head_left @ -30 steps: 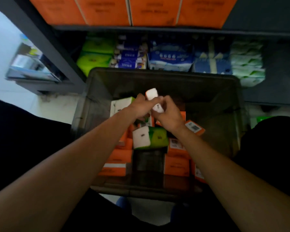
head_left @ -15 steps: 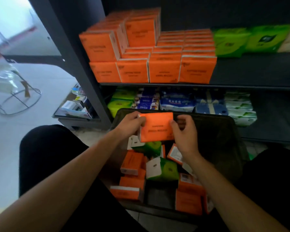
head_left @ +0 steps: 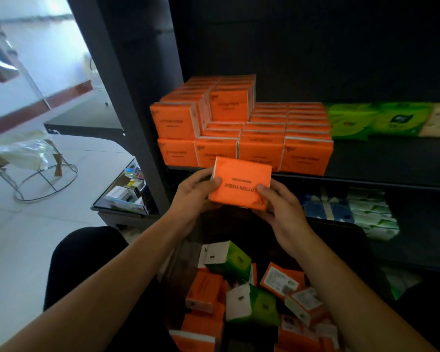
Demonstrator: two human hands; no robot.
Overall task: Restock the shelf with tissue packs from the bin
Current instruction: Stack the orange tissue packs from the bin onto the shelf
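Orange tissue pack sits between both hands, raised above the bin and just in front of the shelf edge, its print upside down. The left hand has its grip closed on the pack's left side, thumb on the face. The right hand grips the lower right corner likewise. Both forearms reach forward and converge. Stacked packs fill the shelf's left, with green packs beside them. Loose packs lie in the bin.

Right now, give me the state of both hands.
Left hand: holding the orange plastic-wrapped tissue pack.
Right hand: holding the same pack.
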